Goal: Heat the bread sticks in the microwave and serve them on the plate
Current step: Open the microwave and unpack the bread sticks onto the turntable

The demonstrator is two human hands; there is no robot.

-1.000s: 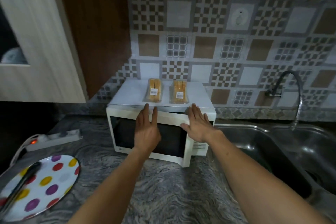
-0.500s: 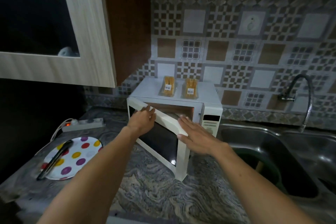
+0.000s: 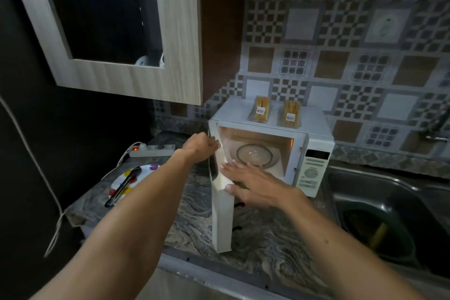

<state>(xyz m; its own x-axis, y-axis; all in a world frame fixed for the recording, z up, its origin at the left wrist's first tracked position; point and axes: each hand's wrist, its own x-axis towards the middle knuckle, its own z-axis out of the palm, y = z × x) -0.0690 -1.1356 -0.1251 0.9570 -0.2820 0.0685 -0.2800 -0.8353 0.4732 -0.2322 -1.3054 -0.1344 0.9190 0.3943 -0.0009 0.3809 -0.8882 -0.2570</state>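
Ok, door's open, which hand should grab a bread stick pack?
Probably the right hand: it lies flat and free, nearer both bread stick packs on the microwave. The left hand grips the door.

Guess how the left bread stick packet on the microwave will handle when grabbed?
The left bread stick packet looks small, so probably light. Its clear glossy wrap may be slippery and crinkle. The sticks inside look thin, likely brittle under a tight squeeze.

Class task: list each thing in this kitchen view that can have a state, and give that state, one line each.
microwave door: swung wide open
microwave cavity: lit, turntable bare
bread stick packs: sealed, on top of the microwave
power strip: red light on
left hand: grips the door's top edge
right hand: flat against the door
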